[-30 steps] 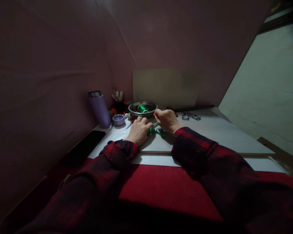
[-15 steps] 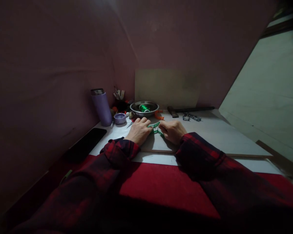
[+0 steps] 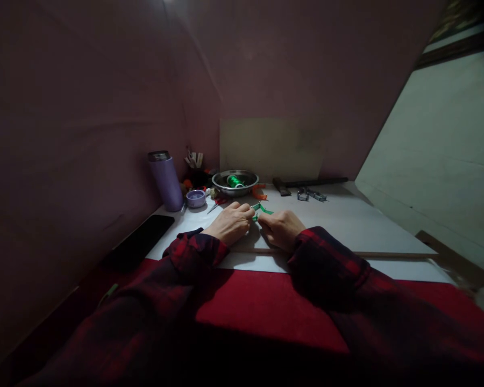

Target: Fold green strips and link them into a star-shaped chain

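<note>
Frame [image 3: 267,210], green and angular, sits between left hand [image 3: 232,222] and right hand [image 3: 283,229] over white surface [image 3: 339,228]. Both grip it; exact contact partly hidden. Metal bowl [image 3: 244,192] with green spool [image 3: 235,181] behind, orange piece [image 3: 259,192] just beside bowl.

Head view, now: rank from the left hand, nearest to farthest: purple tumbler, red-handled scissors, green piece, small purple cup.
From the left hand:
1. Green piece: at its fingers, on the right.
2. Red-handled scissors: just beyond the hand, slightly left.
3. Small purple cup: farther left.
4. Purple tumbler: farthest left of the four.
</note>
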The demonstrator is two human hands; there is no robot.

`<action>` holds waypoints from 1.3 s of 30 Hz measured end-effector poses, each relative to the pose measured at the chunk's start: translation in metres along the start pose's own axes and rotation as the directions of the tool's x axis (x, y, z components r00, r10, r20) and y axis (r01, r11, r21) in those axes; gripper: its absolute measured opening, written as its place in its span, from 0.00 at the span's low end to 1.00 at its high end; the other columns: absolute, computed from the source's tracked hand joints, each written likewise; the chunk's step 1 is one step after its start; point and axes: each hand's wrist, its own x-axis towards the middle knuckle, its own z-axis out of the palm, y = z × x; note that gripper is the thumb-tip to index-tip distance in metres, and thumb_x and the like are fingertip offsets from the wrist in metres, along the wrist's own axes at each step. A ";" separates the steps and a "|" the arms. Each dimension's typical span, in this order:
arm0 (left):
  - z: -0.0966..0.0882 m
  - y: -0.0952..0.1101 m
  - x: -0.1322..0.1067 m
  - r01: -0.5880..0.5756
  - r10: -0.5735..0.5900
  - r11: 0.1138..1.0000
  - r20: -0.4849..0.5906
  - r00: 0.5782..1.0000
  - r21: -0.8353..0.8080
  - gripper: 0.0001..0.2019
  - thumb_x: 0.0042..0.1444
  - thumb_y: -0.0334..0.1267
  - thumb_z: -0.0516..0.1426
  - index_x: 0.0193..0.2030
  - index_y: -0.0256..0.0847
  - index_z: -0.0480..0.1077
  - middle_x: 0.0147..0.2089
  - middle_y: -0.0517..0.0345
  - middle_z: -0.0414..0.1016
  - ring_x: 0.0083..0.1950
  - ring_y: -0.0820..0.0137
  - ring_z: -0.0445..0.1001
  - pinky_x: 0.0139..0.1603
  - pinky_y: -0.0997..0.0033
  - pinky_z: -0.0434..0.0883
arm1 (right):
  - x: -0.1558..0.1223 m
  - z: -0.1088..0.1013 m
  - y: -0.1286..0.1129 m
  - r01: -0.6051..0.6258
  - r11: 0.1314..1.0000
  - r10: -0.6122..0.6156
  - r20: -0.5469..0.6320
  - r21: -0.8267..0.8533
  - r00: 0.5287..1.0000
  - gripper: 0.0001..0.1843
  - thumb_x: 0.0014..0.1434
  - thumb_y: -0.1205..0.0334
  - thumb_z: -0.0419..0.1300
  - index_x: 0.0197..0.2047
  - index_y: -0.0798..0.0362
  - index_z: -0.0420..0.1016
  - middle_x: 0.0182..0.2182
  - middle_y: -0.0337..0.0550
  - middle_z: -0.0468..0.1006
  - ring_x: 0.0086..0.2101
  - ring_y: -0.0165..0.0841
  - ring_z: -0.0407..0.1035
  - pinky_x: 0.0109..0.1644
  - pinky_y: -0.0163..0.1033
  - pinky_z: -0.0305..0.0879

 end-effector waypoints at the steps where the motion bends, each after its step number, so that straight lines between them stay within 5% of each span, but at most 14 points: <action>1: 0.000 0.000 0.000 -0.014 0.014 1.000 -0.010 1.000 -0.003 0.11 0.61 0.32 0.48 0.31 0.37 0.70 0.38 0.52 0.70 0.41 0.67 0.63 0.40 0.63 0.58 | -0.001 0.000 0.000 0.003 1.000 -0.003 -0.002 0.004 1.000 0.09 0.53 0.67 0.51 0.31 0.55 0.73 0.22 0.46 0.74 0.21 0.29 0.59 0.28 0.37 0.46; 7: -0.004 0.001 -0.001 0.002 -0.002 1.000 -0.020 1.000 -0.019 0.12 0.61 0.33 0.49 0.29 0.38 0.69 0.34 0.55 0.71 0.38 0.68 0.64 0.40 0.64 0.57 | -0.007 0.001 -0.003 0.044 0.999 -0.044 0.023 0.013 0.999 0.09 0.53 0.68 0.51 0.29 0.56 0.72 0.21 0.46 0.74 0.21 0.29 0.60 0.28 0.37 0.47; 20: -0.006 -0.001 -0.009 0.116 -0.115 0.981 0.018 0.993 -0.154 0.11 0.51 0.26 0.53 0.35 0.40 0.75 0.43 0.55 0.76 0.46 0.67 0.69 0.47 0.65 0.62 | -0.009 0.003 -0.011 0.156 0.985 -0.160 0.050 0.073 0.986 0.09 0.52 0.68 0.51 0.27 0.55 0.71 0.18 0.43 0.70 0.20 0.28 0.56 0.27 0.36 0.45; 28: 0.005 -0.012 -0.015 0.205 -0.274 0.899 -0.129 0.953 -0.388 0.20 0.47 0.20 0.50 0.38 0.43 0.77 0.44 0.58 0.79 0.46 0.68 0.72 0.49 0.63 0.67 | -0.011 -0.001 -0.009 0.162 0.975 -0.167 0.017 0.150 0.986 0.09 0.52 0.68 0.50 0.27 0.56 0.71 0.18 0.43 0.69 0.20 0.28 0.56 0.27 0.36 0.47; 33: 0.006 -0.014 -0.015 0.281 -0.355 0.884 -0.145 0.924 -0.373 0.21 0.47 0.20 0.50 0.40 0.43 0.77 0.46 0.59 0.78 0.45 0.68 0.72 0.49 0.63 0.69 | -0.011 -0.003 -0.002 0.101 0.927 -0.064 -0.112 0.361 0.992 0.06 0.49 0.69 0.53 0.25 0.56 0.71 0.15 0.36 0.64 0.19 0.25 0.53 0.26 0.33 0.49; 39: 0.016 -0.014 -0.013 0.287 -0.354 0.881 -0.122 0.927 -0.375 0.17 0.51 0.23 0.52 0.40 0.44 0.77 0.45 0.61 0.79 0.44 0.69 0.72 0.48 0.65 0.69 | -0.008 -0.005 0.011 -0.058 0.852 0.220 -0.255 0.521 0.942 0.09 0.50 0.67 0.53 0.23 0.55 0.72 0.12 0.33 0.61 0.16 0.24 0.52 0.24 0.33 0.51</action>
